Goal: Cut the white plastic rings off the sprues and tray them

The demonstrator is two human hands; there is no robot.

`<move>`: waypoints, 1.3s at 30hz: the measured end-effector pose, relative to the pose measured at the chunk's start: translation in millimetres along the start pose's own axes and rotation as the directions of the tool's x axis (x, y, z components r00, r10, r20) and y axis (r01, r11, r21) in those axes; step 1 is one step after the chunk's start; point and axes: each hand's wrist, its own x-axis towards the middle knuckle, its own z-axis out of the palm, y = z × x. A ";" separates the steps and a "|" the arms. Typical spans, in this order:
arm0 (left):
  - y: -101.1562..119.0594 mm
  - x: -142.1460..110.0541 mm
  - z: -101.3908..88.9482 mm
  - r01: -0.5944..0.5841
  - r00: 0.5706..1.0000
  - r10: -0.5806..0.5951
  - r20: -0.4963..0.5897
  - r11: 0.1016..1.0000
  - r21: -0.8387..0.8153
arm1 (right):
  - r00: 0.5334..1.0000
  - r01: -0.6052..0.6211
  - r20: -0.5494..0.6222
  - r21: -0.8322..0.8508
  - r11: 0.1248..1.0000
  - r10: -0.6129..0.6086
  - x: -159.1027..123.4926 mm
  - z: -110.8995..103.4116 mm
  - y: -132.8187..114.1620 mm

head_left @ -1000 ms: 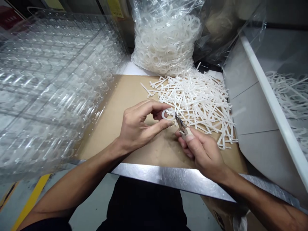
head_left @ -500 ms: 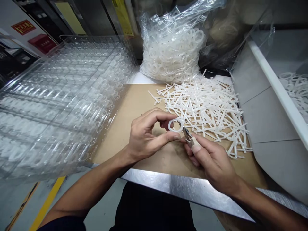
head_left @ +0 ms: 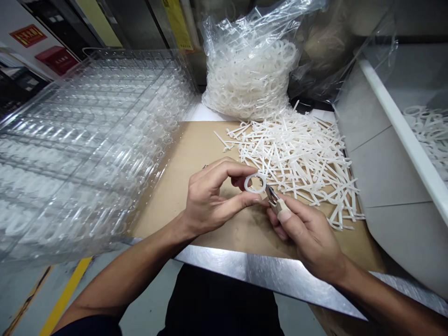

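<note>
My left hand (head_left: 217, 196) pinches a small white plastic ring (head_left: 247, 185) between thumb and fingers, above the brown board (head_left: 164, 196). In my right hand (head_left: 304, 228) is a pair of nippers (head_left: 279, 204) with pale grips, closed in my fingers. The metal jaws meet the right side of the ring; whether they bite into it I cannot make out. Behind both hands lies a loose heap of thin white plastic sprues (head_left: 297, 158), spread over the board.
A clear bag (head_left: 248, 79) full of white rings stands at the back. To the left are clear trays (head_left: 87, 140) stacked with white parts. A large pale bin (head_left: 399, 163) holding more white pieces borders the right side. A metal edge (head_left: 259, 270) runs along the front.
The whole view has shifted very slightly. Both hands keep nearly the same pose, with the ring and nippers still together.
</note>
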 end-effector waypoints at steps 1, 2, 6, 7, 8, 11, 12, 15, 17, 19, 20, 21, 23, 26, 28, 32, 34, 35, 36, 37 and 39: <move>0.2 0.2 0.1 -0.006 1.000 0.006 0.001 1.000 0.002 | 1.000 -0.001 -0.002 0.002 1.000 0.001 0.2 0.0 -0.2; 0.4 0.4 0.2 -0.008 1.000 0.008 0.002 1.000 0.003 | 1.000 -0.004 -0.003 0.005 1.000 0.004 0.3 0.0 -0.4; 2.2 1.4 0.5 -0.016 1.000 0.015 0.012 1.000 0.020 | 0.999 -0.047 0.015 0.143 0.989 0.045 0.4 1.8 -0.7; 3.2 1.7 0.9 -0.023 1.000 0.023 0.020 0.999 0.023 | 0.998 -0.057 0.024 0.230 0.972 0.053 0.5 2.6 -0.6; 4.5 2.0 1.7 -0.033 0.999 0.032 0.029 0.999 0.025 | 0.998 -0.062 0.033 0.324 0.944 0.054 0.6 3.5 -0.6; 10.0 2.0 6.9 -0.072 0.994 0.068 0.084 0.997 0.035 | 0.999 -0.041 0.023 0.533 0.845 0.034 1.4 5.0 -1.8; 12.1 1.5 9.3 -0.079 0.992 0.075 0.106 0.996 0.040 | 0.999 -0.041 0.012 0.553 0.832 0.041 1.7 4.9 -2.9; 16.7 -2.3 16.4 -0.084 0.980 0.077 0.182 0.996 0.033 | 0.994 -0.062 -0.045 0.493 0.868 0.096 3.0 3.3 -8.4; 17.4 -5.5 19.7 -0.067 0.974 0.062 0.216 0.998 0.018 | 0.990 -0.070 -0.087 0.402 0.913 0.114 3.8 2.1 -13.1; 16.5 -8.1 21.6 -0.042 0.972 0.037 0.233 0.999 0.013 | 0.987 -0.052 -0.126 0.334 0.941 0.099 4.3 1.7 -17.4; 15.7 -8.9 22.2 -0.029 0.972 0.025 0.234 0.999 0.014 | 0.987 -0.039 -0.138 0.316 0.948 0.087 4.5 1.8 -19.0; 14.9 -9.3 22.7 -0.021 0.973 0.017 0.232 1.000 0.017 | 0.986 -0.026 -0.147 0.306 0.952 0.074 4.7 2.0 -20.3; 13.9 -9.5 23.9 -0.024 0.975 0.018 0.222 0.999 0.025 | 0.985 -0.004 -0.165 0.303 0.953 0.057 5.2 2.9 -21.6; 14.0 -9.1 26.4 -0.031 0.976 0.023 0.216 0.999 0.037 | 0.984 0.003 -0.171 0.313 0.950 0.053 6.3 3.8 -21.4; 14.7 -9.3 27.9 -0.028 0.974 0.017 0.225 0.999 0.045 | 0.984 0.007 -0.173 0.322 0.947 0.051 7.3 3.8 -20.6; 16.2 -10.6 29.7 -0.012 0.971 -0.004 0.240 0.998 0.064 | 0.982 0.034 -0.189 0.329 0.944 0.031 8.9 3.0 -18.8; 17.0 -11.1 30.5 -0.011 0.969 -0.004 0.247 0.998 0.059 | 0.980 0.040 -0.198 0.337 0.941 0.030 9.2 3.2 -18.3; 17.3 -11.5 31.1 -0.019 0.968 0.005 0.250 0.998 0.052 | 0.979 0.037 -0.201 0.346 0.937 0.036 9.3 3.5 -18.2; 17.5 -12.0 31.8 -0.026 0.967 0.013 0.256 0.999 0.047 | 0.978 0.033 -0.202 0.360 0.933 0.043 9.5 3.9 -18.1; 17.5 -12.8 32.8 -0.027 0.966 0.015 0.260 0.999 0.043 | 0.978 0.029 -0.202 0.378 0.925 0.052 9.6 4.2 -18.0; 16.8 -15.3 34.8 0.004 0.969 -0.010 0.246 1.000 0.024 | 0.977 0.020 -0.202 0.426 0.905 0.073 9.9 4.9 -17.5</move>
